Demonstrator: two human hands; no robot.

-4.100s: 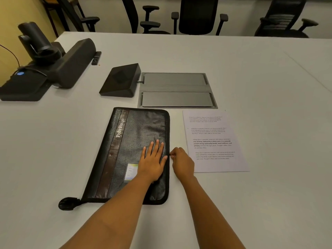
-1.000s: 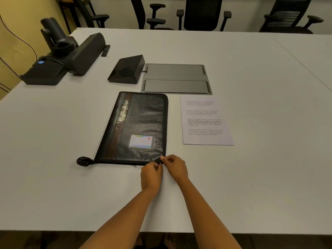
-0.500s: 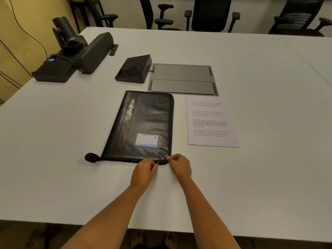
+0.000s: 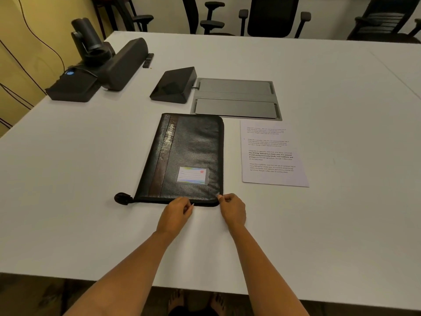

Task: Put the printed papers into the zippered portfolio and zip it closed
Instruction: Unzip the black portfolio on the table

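Item: portfolio (image 4: 189,156), black, lying flat and shut at the centre of the table (image 4: 341,201). Printed papers (image 4: 271,153) just beside it at its 3 o'clock, not yet inside. Left hand (image 4: 176,212) pinches its near edge at 6 o'clock. Right hand (image 4: 232,207) pinches the near right corner (zip pull too small to make out). Opening, loading and zipping all remain.

So we've got the flat black leather zippered portfolio (image 4: 191,156) lying on the big white table (image 4: 341,213) in front of us. The white printed paper sheet (image 4: 273,153) is just right of it, not touching. Behind sits a black wedge-shaped box (image 4: 174,86), with the grey metal table hatch (image 4: 237,99) to its right. Our left hand (image 4: 176,213) and right hand (image 4: 232,208) pinch the portfolio's near edge.
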